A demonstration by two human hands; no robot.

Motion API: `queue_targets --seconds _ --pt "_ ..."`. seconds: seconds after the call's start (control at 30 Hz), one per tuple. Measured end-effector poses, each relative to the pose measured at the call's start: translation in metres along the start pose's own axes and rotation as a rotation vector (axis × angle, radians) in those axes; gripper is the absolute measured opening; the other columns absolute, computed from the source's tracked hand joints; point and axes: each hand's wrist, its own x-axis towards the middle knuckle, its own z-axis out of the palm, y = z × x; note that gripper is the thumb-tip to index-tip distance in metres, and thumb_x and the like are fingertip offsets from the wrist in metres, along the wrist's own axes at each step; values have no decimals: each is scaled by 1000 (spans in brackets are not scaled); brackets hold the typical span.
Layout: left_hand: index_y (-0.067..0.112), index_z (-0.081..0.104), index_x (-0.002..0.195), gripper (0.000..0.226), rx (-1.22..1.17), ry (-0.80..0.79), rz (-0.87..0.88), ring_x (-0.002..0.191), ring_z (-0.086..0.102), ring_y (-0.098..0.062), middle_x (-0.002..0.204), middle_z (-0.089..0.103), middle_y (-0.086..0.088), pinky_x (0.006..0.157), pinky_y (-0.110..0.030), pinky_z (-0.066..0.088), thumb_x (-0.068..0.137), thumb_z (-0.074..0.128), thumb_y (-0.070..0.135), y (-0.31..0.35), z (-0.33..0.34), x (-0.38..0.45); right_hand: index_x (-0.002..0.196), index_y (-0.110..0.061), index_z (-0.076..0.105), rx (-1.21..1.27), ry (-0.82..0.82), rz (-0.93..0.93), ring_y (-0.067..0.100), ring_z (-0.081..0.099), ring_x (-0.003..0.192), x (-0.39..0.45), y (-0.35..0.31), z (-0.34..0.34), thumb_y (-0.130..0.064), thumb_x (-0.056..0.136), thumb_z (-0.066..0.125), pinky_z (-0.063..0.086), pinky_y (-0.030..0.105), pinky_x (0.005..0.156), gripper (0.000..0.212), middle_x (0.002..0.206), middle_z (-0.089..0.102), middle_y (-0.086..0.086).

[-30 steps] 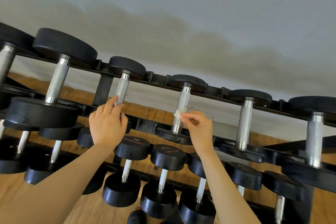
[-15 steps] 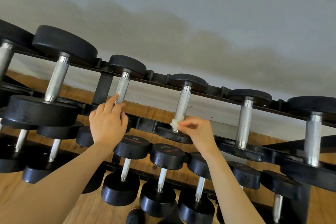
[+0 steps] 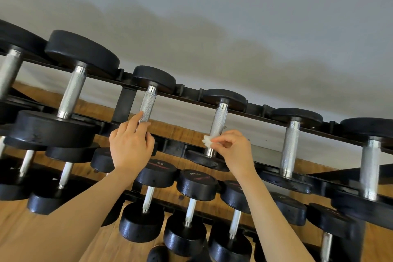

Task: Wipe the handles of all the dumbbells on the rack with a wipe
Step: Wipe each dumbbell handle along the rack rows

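A black rack [image 3: 125, 104] carries rows of black dumbbells with knurled steel handles. My right hand [image 3: 235, 151] pinches a small white wipe [image 3: 207, 141] against the lower end of one top-row dumbbell handle [image 3: 219, 119], just above its near weight head. My left hand [image 3: 130, 147] holds the lower end of the neighbouring handle [image 3: 148, 105] to the left, with the index finger lying along the steel. My left thumb is hidden.
More top-row dumbbells stand to the left [image 3: 71, 91] and right [image 3: 290, 147]. Lower rows of smaller dumbbells [image 3: 192, 202] sit under my forearms. A grey wall [image 3: 212, 17] rises behind the rack, and a wooden floor [image 3: 119, 249] lies below.
My right hand has slid the wipe down the handle from its middle to its lower end. My left hand has stayed on the neighbouring handle.
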Motion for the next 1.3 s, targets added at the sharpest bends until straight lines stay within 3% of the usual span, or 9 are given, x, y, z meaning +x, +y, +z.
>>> queue_targets --seconds 0.2,0.33,0.47,0.73,0.9,1.03,1.17,1.23,1.3 --pt "15 72 108 34 -5 -4 9 105 61 -31 137 58 -8 83 -47 46 88 47 27 -1 1 0 99 -18 75 -123 1 -167 -2 52 88 -5 2 3 -14 82 72 42 8 80 18 97 55 -9" --pt "15 72 108 33 -8 8 5 105 61 -30 137 58 -7 83 -46 46 87 48 26 -1 1 -1 98 -17 75 -230 -16 -368 4 54 93 4 4 -4 -12 81 72 44 12 86 18 101 54 -10" --pt "17 72 107 32 -22 12 8 104 61 -29 136 59 -6 83 -45 46 86 49 25 -1 1 -2 98 -14 75 -232 -30 -390 7 54 98 5 6 -3 -11 82 71 46 16 89 17 102 55 -10" --pt "17 72 104 26 -50 55 21 104 62 -29 133 60 -7 82 -43 46 86 53 23 -1 0 -2 99 -16 75 -464 -100 -588 11 56 94 4 7 -10 -12 77 75 42 16 80 22 102 69 -4" --pt "17 72 104 25 -56 61 25 103 62 -29 132 61 -8 81 -43 47 86 54 21 1 -2 -3 100 -14 75 -460 -179 -612 15 58 96 5 6 -13 -22 83 63 47 22 82 22 103 67 -2" --pt "17 73 103 27 -74 74 29 102 63 -30 131 62 -9 81 -43 48 86 52 22 2 -3 -3 100 -10 75 -466 -173 -587 19 59 97 8 3 -11 -12 81 71 54 30 83 19 104 65 1" --pt "16 73 103 19 -83 73 34 102 63 -31 131 62 -11 81 -43 48 86 65 15 1 -3 -3 104 -16 70 -430 -299 -484 6 54 99 7 6 -14 -20 86 67 51 26 88 19 106 60 -4" --pt "16 73 104 20 -77 66 32 102 62 -31 131 62 -10 80 -43 47 86 66 15 1 -3 -3 104 -18 73 -520 -362 -562 11 56 100 9 2 -19 -15 83 71 52 27 88 21 108 62 -3" --pt "17 73 104 20 -66 70 35 103 62 -30 131 62 -10 80 -42 47 87 63 16 1 -2 -3 100 -15 75 -613 -318 -660 18 60 96 16 -4 -21 -10 77 77 55 31 80 23 104 65 1"
